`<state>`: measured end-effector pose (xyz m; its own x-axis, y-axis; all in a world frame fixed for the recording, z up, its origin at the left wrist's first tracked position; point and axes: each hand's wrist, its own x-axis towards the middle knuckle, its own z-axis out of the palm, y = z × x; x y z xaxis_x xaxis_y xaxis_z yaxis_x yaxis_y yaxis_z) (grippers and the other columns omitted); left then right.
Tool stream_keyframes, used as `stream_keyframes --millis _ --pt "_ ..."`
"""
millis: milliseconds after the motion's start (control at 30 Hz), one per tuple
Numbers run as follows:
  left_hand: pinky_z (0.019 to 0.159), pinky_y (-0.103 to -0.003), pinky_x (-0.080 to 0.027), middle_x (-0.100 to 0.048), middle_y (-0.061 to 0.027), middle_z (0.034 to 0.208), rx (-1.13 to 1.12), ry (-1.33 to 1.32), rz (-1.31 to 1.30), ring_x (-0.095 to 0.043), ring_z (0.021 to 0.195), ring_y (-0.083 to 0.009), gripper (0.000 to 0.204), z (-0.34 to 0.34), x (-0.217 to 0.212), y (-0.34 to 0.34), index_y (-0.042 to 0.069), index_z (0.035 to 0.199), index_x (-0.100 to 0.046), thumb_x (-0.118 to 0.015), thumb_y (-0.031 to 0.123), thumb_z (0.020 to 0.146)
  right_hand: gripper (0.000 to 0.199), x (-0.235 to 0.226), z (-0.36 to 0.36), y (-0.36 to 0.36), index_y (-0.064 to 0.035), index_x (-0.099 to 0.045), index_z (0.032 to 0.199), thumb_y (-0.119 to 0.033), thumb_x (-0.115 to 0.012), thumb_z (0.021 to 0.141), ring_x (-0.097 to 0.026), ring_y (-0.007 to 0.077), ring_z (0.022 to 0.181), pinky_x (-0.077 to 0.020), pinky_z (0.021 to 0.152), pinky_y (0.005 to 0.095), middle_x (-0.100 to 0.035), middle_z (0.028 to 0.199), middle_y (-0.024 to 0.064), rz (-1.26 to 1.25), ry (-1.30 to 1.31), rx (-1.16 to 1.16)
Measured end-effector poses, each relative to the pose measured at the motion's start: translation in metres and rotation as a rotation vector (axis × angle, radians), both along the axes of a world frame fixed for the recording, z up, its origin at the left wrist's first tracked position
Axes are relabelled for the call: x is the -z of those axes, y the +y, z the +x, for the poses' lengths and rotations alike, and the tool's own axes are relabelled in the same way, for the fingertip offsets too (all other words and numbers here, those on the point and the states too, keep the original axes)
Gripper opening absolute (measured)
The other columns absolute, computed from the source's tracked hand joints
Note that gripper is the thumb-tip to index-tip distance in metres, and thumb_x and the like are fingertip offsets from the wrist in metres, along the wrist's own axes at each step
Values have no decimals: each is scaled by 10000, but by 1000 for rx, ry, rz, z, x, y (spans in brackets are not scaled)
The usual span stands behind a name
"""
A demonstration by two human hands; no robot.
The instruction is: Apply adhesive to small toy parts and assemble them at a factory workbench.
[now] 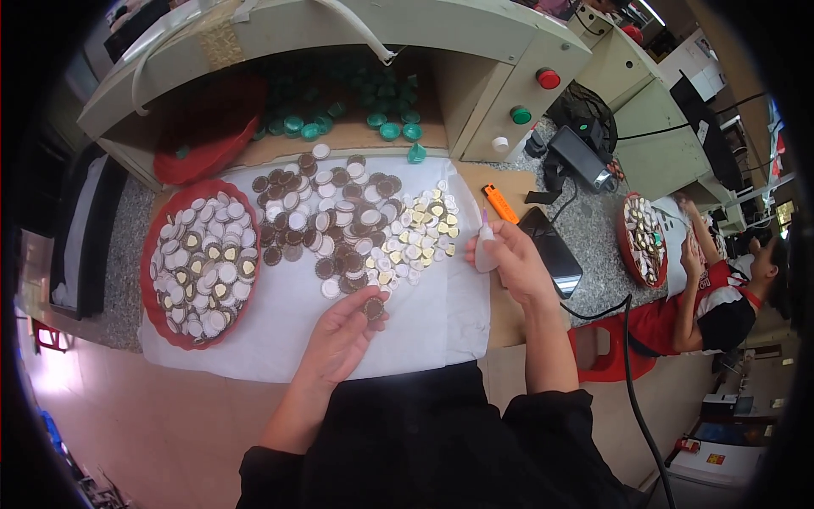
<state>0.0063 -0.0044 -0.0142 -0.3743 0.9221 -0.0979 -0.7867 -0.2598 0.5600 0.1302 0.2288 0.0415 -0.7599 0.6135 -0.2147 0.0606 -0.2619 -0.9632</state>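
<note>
Between the fingertips of my left hand point(345, 332) is a round brown disc point(373, 308) with a scalloped edge, held over the near edge of the white paper point(280, 343). My right hand point(515, 259) grips a small translucent squeeze bottle point(486, 246), its thin pink tip pointing up and away from me. Beyond my left hand lies a loose pile of brown and white discs point(339, 216). Small gold and white pieces point(420, 233) are heaped to the right of that pile, between my two hands.
A red basket point(146, 271) full of discs stands left. Green cups point(309, 131) and another red basket point(182, 161) sit under the shelf. An orange cutter point(500, 204) and a black phone point(553, 254) lie right. Farther right, a seated person point(704, 310) works beside a red basket point(626, 246).
</note>
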Motion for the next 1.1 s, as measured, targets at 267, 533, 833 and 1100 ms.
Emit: stream_keyframes --millis 267,533,833,1100 --pt "834 -289 -368 -457 -105 1137 18 -7 -7 -467 964 -164 361 -1 -3 0 16 1162 -416 -494 90 817 188 6 -22 -5 -44 -625 787 -190 -619 669 -569 247 672 -438 634 311 -594 778 142 955 -517 -137" --pt "830 -289 -372 -469 -110 1119 14 -1 -42 -477 947 -173 352 0 -5 0 15 1163 -414 -479 76 823 172 -11 -22 -15 -22 -614 764 -142 -651 646 -544 138 600 -412 574 235 -582 684 120 849 -628 -103" --pt "733 -267 -371 -494 -99 1076 27 14 -16 -465 922 -154 337 2 -6 3 0 1164 -413 -449 81 838 110 -13 -18 -97 -52 -595 740 -77 -669 663 -456 46 470 -297 406 159 -557 617 -1 -271 -178 -165" --pt "705 -251 -350 -508 -78 1042 67 59 -1 -443 874 -122 358 1 -3 1 -34 1158 -411 -471 98 830 175 -12 -24 -102 -78 -524 700 -74 -690 648 -450 50 471 -260 380 161 -545 613 6 -324 -164 -121"
